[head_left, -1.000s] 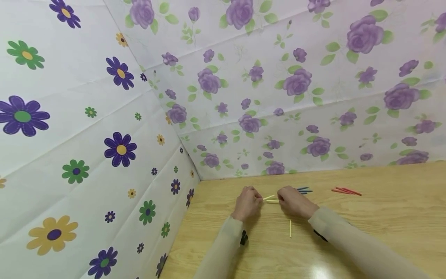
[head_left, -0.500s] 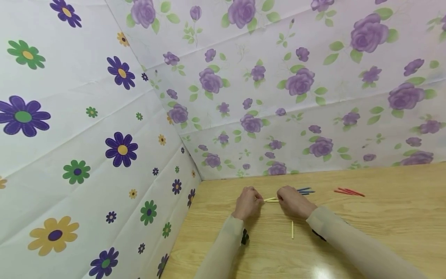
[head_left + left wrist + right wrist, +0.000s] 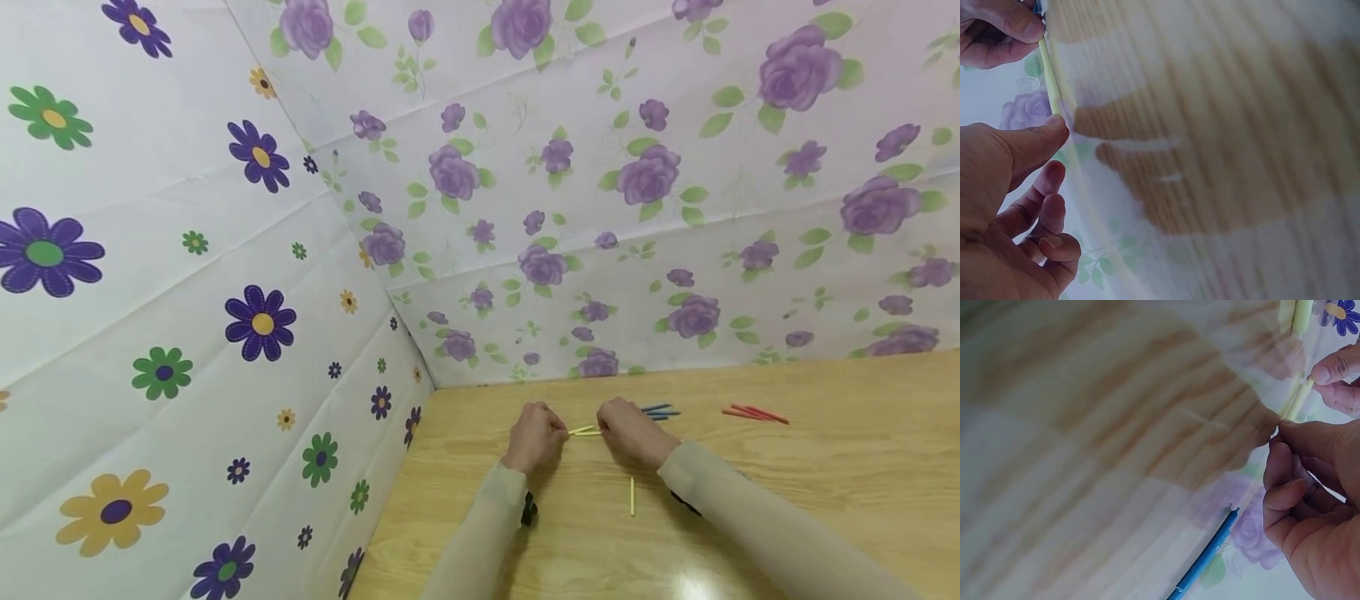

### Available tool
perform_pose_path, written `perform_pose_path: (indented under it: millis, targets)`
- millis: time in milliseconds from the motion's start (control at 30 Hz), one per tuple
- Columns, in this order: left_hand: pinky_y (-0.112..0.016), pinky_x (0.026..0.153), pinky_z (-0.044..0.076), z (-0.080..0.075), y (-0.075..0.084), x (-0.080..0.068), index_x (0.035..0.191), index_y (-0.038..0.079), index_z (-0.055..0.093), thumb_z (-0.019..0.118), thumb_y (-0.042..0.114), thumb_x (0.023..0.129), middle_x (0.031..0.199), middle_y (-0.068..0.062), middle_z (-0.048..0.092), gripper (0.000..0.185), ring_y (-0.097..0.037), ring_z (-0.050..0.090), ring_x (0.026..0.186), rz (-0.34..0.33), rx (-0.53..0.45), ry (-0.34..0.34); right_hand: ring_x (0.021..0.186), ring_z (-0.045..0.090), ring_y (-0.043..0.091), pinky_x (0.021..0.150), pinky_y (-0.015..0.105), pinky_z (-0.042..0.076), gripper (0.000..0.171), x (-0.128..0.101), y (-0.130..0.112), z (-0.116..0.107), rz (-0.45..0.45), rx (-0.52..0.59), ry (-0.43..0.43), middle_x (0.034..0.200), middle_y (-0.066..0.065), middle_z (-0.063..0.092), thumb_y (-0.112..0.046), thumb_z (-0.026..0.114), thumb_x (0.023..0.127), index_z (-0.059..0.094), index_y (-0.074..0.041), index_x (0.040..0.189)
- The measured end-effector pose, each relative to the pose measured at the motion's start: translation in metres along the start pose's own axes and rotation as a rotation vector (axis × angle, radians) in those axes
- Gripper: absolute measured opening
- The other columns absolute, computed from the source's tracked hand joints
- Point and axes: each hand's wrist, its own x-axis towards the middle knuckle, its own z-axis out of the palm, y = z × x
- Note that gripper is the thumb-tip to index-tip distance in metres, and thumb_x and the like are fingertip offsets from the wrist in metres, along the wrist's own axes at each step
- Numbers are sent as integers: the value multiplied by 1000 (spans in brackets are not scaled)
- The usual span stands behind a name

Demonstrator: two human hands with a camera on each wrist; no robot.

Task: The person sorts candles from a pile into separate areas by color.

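Thin pale yellow sticks (image 3: pixel 582 430) lie between my two hands on the wooden table, two of them showing side by side in the head view. My left hand (image 3: pixel 535 437) pinches the left end of one yellow stick (image 3: pixel 1051 81), its other fingers loosely curled. On the right end, the thumb and fingertips of my right hand (image 3: pixel 633 432) pinch a yellow stick (image 3: pixel 1300 400); whether both hands hold the same one is hard to tell. A separate yellow stick (image 3: pixel 632 497) lies nearer to me, pointing away from my body.
Several blue sticks (image 3: pixel 660 412) lie just behind my right hand, partly hidden by it. Farther right is a small bunch of red sticks (image 3: pixel 756 413). Flower-patterned cloth walls (image 3: pixel 480 275) rise at the table's back and left edges.
The yellow stick at my left hand has swung down and now lies closer alongside the other one. Both hands stay almost in place; the head view has shifted slightly.
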Motion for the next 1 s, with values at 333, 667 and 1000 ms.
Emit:
perform_pose_path:
  millis: [333,667,1000]
  targets:
    - [-35,76,59,0,-1,0,89,18,89,87,22,95,108,1,74,8,-19,62,105,4,35,15,53,27,3,49,21,24,47,5,16,11,13,-20,-34,57,-16,32,11,58,81,45,-26,56]
    - [-31,73,59,0,-1,2,96,18,90,89,23,93,109,1,78,6,-18,61,101,20,57,40,54,24,8,51,25,23,50,-3,-37,-31,77,34,-65,58,-12,25,16,57,83,40,-22,56]
    - [-28,72,55,-1,-5,-1,106,16,89,86,24,96,110,-1,78,13,-18,58,101,41,47,-15,56,20,6,51,27,20,53,-13,-49,-43,91,60,-119,62,-12,21,11,62,87,34,-24,61]
